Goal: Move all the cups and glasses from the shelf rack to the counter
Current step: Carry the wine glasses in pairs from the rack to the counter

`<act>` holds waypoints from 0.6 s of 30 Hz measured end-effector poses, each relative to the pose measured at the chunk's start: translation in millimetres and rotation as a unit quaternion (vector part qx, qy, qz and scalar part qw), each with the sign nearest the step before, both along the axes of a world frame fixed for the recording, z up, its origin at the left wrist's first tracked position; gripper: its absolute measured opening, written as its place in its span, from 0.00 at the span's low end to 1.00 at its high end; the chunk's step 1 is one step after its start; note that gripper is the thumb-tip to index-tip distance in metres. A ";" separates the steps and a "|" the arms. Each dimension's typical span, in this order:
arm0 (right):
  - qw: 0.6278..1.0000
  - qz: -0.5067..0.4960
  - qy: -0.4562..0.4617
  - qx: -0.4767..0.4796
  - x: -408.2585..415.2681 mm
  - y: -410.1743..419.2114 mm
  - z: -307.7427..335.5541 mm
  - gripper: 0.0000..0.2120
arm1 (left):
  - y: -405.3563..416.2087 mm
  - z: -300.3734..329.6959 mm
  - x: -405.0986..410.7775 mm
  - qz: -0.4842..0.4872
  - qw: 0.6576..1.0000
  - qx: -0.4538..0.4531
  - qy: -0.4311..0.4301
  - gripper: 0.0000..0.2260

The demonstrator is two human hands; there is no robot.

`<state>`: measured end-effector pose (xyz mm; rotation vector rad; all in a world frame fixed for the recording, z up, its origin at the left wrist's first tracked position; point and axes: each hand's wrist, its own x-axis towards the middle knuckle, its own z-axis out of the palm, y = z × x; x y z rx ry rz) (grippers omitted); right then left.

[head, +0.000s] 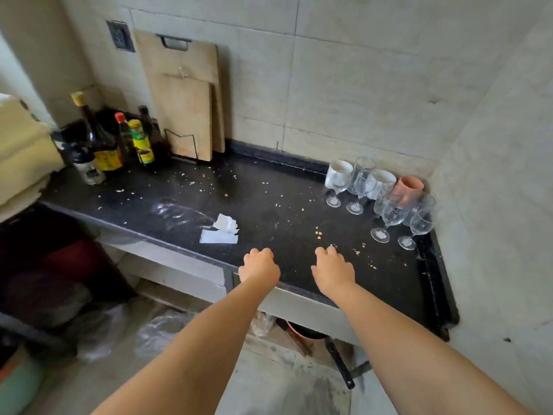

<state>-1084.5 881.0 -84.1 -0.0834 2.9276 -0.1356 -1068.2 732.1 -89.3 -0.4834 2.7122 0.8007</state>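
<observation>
Glasses (386,202) and cups (339,172) cluster at the counter's (269,205) back right corner; my left hand (259,265) and right hand (333,269) hover empty, fingers loosely curled

Both arms reach forward from the bottom of the frame; the left hand (259,265) and right hand (332,269) rest side by side, fingers curled and empty, on the front edge of the dark counter (269,205). At right-centre, wine glasses (389,217), two white mugs (338,170) and a pink cup (408,190), possibly tilted, stand clustered in the counter's far corner. Bottles (104,145) and cutting boards (182,97) fill the upper left
</observation>
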 end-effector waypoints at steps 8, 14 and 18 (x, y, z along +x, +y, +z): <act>0.973 0.227 -0.036 0.018 28.4 -85.8 -12.7 0.18 | -72.5 -3.7 100.0 0.219 0.975 0.004 -0.030 0.16; 0.918 0.390 -0.054 0.055 107.6 -172.6 -29.2 0.16 | -112.2 -16.8 220.4 0.380 0.924 0.018 -0.036 0.16; 0.863 0.501 -0.052 0.029 185.0 -232.6 -26.5 0.17 | -146.2 -24.3 315.1 0.488 0.872 0.019 -0.049 0.17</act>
